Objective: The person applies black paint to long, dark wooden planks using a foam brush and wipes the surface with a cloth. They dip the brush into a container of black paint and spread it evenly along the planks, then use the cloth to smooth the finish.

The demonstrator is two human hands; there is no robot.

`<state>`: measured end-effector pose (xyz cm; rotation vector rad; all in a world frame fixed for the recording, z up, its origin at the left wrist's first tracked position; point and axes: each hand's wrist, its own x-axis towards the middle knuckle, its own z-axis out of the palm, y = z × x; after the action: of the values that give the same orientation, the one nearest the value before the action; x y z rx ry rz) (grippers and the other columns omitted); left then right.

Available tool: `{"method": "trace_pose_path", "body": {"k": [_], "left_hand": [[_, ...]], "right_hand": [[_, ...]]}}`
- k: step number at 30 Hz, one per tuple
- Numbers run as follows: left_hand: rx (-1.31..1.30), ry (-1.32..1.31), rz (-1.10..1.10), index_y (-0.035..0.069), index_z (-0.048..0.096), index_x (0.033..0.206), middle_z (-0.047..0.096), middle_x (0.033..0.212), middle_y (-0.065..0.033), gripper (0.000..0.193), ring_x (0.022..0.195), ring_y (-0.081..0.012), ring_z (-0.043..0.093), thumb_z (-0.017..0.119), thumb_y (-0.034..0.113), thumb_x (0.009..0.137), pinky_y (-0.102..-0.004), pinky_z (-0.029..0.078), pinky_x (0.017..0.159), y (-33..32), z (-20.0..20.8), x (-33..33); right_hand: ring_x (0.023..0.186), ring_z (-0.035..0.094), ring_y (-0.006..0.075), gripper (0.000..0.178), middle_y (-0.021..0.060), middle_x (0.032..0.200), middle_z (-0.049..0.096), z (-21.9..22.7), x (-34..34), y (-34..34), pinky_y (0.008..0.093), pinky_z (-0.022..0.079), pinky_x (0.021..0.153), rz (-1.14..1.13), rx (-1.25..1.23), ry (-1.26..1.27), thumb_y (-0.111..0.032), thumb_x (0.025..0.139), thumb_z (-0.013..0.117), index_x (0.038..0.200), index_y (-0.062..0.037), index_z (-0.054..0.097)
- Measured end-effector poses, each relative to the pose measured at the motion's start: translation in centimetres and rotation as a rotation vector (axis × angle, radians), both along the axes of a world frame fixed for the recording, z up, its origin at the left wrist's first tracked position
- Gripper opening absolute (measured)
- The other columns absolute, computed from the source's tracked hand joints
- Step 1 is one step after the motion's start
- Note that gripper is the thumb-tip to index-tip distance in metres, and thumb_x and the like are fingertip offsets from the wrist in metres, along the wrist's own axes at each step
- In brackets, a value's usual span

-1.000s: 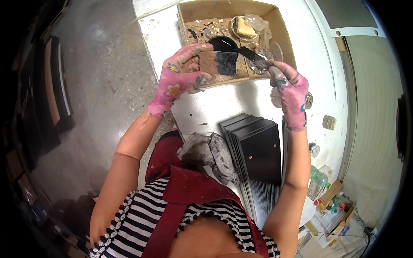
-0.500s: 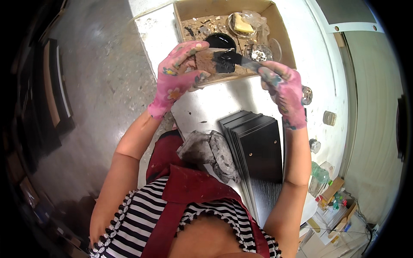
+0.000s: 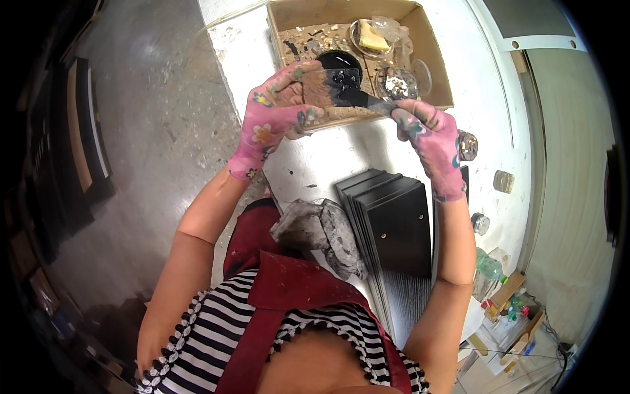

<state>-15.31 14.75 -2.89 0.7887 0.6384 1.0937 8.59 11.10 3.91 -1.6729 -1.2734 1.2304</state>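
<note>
Paste [image 3: 346, 80] — glossy, black — smeared on flat plate [image 3: 317, 89].

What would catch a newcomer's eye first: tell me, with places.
First, the pink flowered gloves: the left hand holds a flat piece with a black-smeared end, and the right hand a dark-tipped scraper at that end, over the near side of the brown box. Then the stack of black boards on the white table, left of the right forearm.

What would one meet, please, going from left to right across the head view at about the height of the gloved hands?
Dark boards, grey floor, left hand, spatula, right hand, small round container, squarish clear container.
</note>
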Motion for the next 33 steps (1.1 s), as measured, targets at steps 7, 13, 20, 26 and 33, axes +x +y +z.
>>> {"method": "trace_pose_path", "body": {"k": [7,13,20,26,33], "left_hand": [[-0.037,0.032,-0.015,-0.004,0.049,0.13,0.063,0.113,-0.0135,0.064,0.098,-0.0169,0.063,0.071,-0.013,0.07,-0.027,0.054,0.086,0.2,-0.1,0.0],[-0.004,0.096,-0.054,-0.004,0.051,0.128,0.055,0.127,-0.01,0.065,0.109,-0.0171,0.058,0.07,-0.017,0.067,-0.0279,0.054,0.087,-0.3,0.4,0.0],[0.058,0.11,-0.029,-0.004,0.051,0.128,0.055,0.126,-0.0101,0.064,0.108,-0.0168,0.058,0.07,-0.018,0.068,-0.0261,0.055,0.086,-0.3,0.7,0.3],[-0.026,0.082,-0.03,-0.001,0.053,0.128,0.064,0.109,-0.0116,0.064,0.095,-0.0155,0.063,0.074,-0.011,0.068,-0.025,0.055,0.083,-0.2,0.6,0.1],[-0.112,-0.009,-0.045,-0.006,0.048,0.131,0.064,0.111,-0.0156,0.063,0.096,-0.0181,0.064,0.071,-0.007,0.072,-0.026,0.054,0.083,0.0,0.4,0.1]], "right_hand": [[0.061,0.054,0.0057,0.019,-0.0001,0.072,0.063,2.0,0.0,-0.4,0.0208,0.044,0.059,-0.059,0.003,-0.094,-0.012,0.086,0.065,0.1,-0.0001,0.07],[0.061,0.053,0.0048,0.018,-0.0001,0.071,0.063,0.9,0.5,0.8,0.019,0.042,0.056,-0.074,0.031,-0.142,-0.012,0.088,0.064,0.101,-0.0004,0.07],[0.06,0.054,0.006,0.02,0.0015,0.068,0.062,1.7,-0.1,-0.2,0.0201,0.042,0.055,0.001,-0.057,-0.128,-0.013,0.087,0.066,0.101,0.0015,0.069],[0.063,0.058,0.0108,0.018,0.0048,0.074,0.066,1.7,0.7,0.2,0.0246,0.046,0.06,-0.09,0.242,-0.302,-0.014,0.085,0.068,0.102,-0.0076,0.071],[0.061,0.053,0.0186,0.052,-0.0011,0.07,0.053,1.1,-0.4,-0.6,0.0325,0.046,0.053,0.445,1.008,-1.248,-0.003,0.065,0.068,0.113,-0.0234,0.067]]}}
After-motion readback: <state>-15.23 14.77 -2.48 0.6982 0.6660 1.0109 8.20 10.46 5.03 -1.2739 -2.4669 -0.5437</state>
